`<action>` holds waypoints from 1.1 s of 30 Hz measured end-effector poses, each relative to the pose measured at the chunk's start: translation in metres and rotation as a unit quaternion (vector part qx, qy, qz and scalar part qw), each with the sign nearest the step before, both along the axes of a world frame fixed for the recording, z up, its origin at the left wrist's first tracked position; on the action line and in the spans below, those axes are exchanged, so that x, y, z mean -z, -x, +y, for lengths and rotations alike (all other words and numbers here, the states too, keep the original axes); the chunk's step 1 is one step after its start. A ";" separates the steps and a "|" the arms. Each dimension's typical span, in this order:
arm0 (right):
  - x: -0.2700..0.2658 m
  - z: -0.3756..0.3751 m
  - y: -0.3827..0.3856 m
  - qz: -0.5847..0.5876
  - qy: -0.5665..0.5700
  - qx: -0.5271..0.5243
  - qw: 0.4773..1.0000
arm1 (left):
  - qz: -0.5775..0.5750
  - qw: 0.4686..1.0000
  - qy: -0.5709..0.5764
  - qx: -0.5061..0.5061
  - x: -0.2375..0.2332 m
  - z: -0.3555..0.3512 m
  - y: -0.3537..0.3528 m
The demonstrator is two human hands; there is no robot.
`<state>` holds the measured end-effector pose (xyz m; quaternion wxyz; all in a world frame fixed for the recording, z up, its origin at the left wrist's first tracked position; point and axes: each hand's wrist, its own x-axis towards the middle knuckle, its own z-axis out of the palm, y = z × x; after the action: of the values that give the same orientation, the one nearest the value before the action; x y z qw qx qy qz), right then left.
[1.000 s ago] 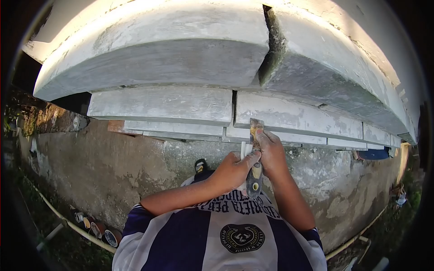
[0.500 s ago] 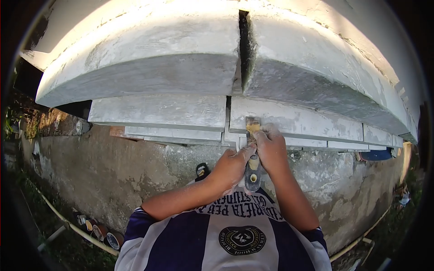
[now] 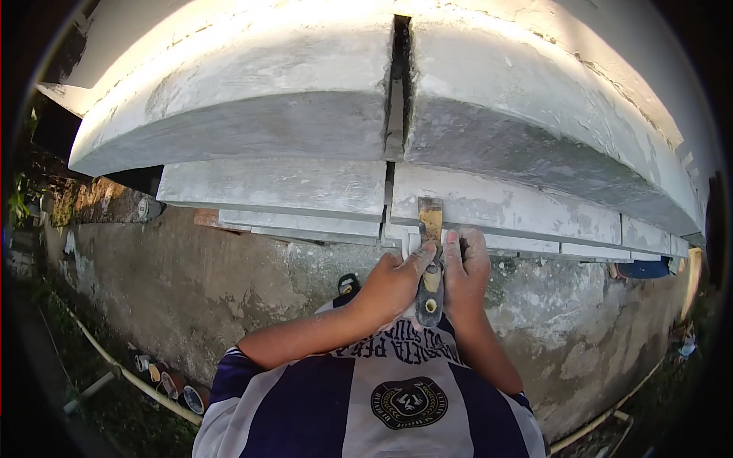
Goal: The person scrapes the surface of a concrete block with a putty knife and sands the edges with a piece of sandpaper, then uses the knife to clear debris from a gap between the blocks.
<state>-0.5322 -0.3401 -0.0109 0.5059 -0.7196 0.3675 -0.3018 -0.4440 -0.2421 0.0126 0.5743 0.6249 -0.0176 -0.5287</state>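
A putty knife (image 3: 430, 278) stands with its stained blade pointing away from me and its dark handle, pierced by a hole, toward my shirt. My left hand (image 3: 389, 284) grips it, thumb pressed near the base of the blade. Just to the right of the knife, my right hand (image 3: 467, 267) is raised with its fingers curled and thumb up, apart from the blade. Whatever the right fingers may hold is hidden. Pale dust coats both hands. Beyond the blade lies a whitish lower ledge (image 3: 504, 200) with a patchy surface.
A thick upper ledge (image 3: 244, 122) overhangs the lower one, split by a dark vertical gap (image 3: 397, 84). Below runs a stained grey wall (image 3: 183, 290). Several pots (image 3: 195, 398) and a pale pipe (image 3: 126, 374) are at lower left. A dark sandal (image 3: 348, 284) shows beside my left forearm.
My right hand has come off the blade and shifted slightly right, its thumb now upright. The left hand keeps its grip on the putty knife. The view has shifted a little.
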 end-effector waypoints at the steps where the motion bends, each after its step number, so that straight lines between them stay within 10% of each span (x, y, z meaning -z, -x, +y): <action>1: -0.008 0.001 0.001 0.023 -0.032 -0.015 0.999 | -0.015 1.000 -0.015 0.000 0.002 0.000 0.000; 3: -0.019 0.004 0.003 0.071 -0.093 -0.049 0.992 | -0.017 1.000 0.007 0.000 0.003 0.001 -0.002; 6: -0.006 0.012 0.013 -0.128 0.155 -0.061 0.978 | -0.009 1.000 0.017 -0.020 -0.004 0.000 -0.001; 12: -0.007 -0.006 0.019 -0.162 0.369 -0.218 0.889 | -0.045 0.999 0.017 0.007 -0.012 0.001 -0.002; 33: 0.006 -0.014 -0.008 -0.228 0.436 -0.183 0.851 | 0.032 0.998 0.055 -0.025 -0.003 -0.007 -0.010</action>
<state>-0.5242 -0.3537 -0.0172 0.2562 -0.8317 -0.0657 -0.4882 -0.4343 -0.2488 0.0156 0.6212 0.5750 -0.0128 -0.5323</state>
